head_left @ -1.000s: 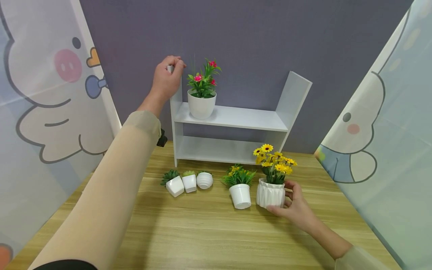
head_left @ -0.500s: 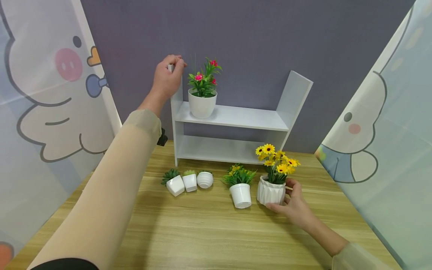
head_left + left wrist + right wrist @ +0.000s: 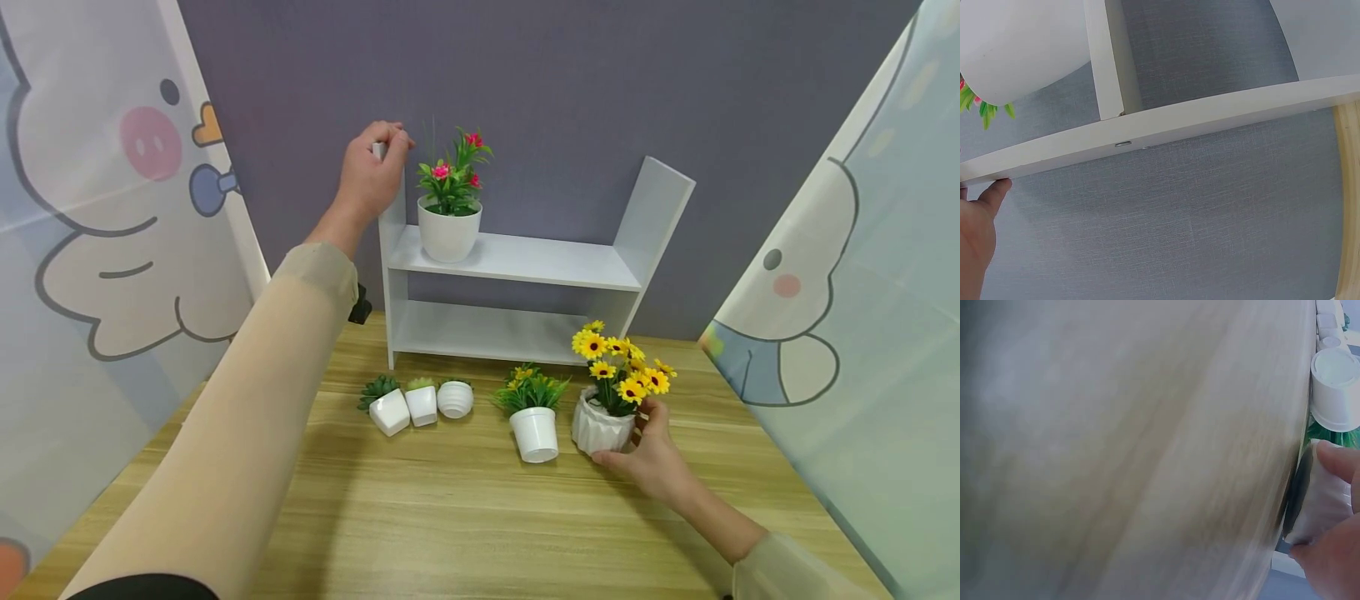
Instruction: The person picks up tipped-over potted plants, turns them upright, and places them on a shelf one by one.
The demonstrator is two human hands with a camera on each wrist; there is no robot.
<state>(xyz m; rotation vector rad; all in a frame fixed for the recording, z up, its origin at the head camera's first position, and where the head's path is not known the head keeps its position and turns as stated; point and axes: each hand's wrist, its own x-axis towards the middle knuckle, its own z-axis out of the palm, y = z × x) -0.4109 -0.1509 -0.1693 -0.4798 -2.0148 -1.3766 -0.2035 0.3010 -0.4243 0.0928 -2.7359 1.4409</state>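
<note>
My left hand [image 3: 371, 171] grips the top of the left side panel of a white two-tier shelf [image 3: 551, 258]. In the left wrist view the fingers [image 3: 996, 192] press along that panel's edge. At the front right, my right hand [image 3: 654, 458] holds a pleated white flowerpot [image 3: 602, 429] with yellow daisy-like flowers [image 3: 633, 379]. The thumb lies low on the pot's front, and the other fingers are partly hidden behind it. The right wrist view shows the pot's dark underside [image 3: 1299, 487] tilted close over the tabletop.
A white pot with pink flowers [image 3: 450, 233] stands on the shelf's upper tier. Left of my right hand, a grassy potted plant [image 3: 536, 433] lies tipped back on the wooden table [image 3: 450, 533]. Three small succulent pots [image 3: 422, 407] lie in a row further left.
The pleated pot has tipped more upright in my right hand, its flowers swinging right and toward me. My left hand stays on the shelf panel.
</note>
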